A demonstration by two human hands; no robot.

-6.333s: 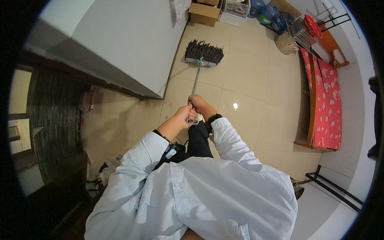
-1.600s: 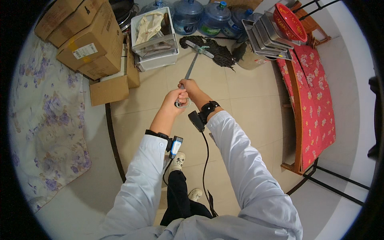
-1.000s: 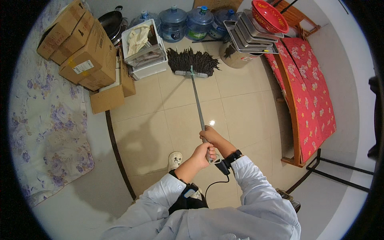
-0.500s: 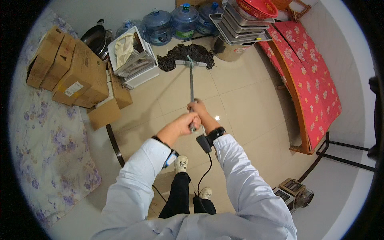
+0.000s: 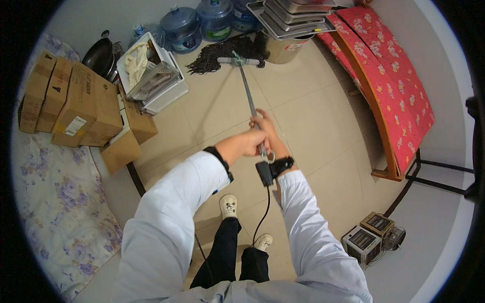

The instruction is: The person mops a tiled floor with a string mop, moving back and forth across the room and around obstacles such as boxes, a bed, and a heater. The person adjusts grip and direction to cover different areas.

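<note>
I hold a mop by its grey metal handle (image 5: 247, 90) with both hands. My left hand (image 5: 249, 143) is closed round the handle near its lower end, close to a metal ring. Just beyond it, my right hand (image 5: 265, 124) grips the same handle from the right side. The mop's dark, stringy head (image 5: 222, 52) lies on the tiled floor at the far end, its strands fanned behind a pale crossbar (image 5: 228, 60). On the right, the strands reach a round metal drum.
Blue water bottles (image 5: 180, 26) and the drum (image 5: 286, 49) with stacked metal trays (image 5: 298, 26) stand beyond the mop. At left are cardboard boxes (image 5: 76, 103) and a white bin (image 5: 164, 96). A red floral board (image 5: 384, 76) with a wooden frame lines the right.
The handle has swung to a slant, its near end moving right with both hands. The mop strands now fan more to the far left. The whole view has shifted slightly.
</note>
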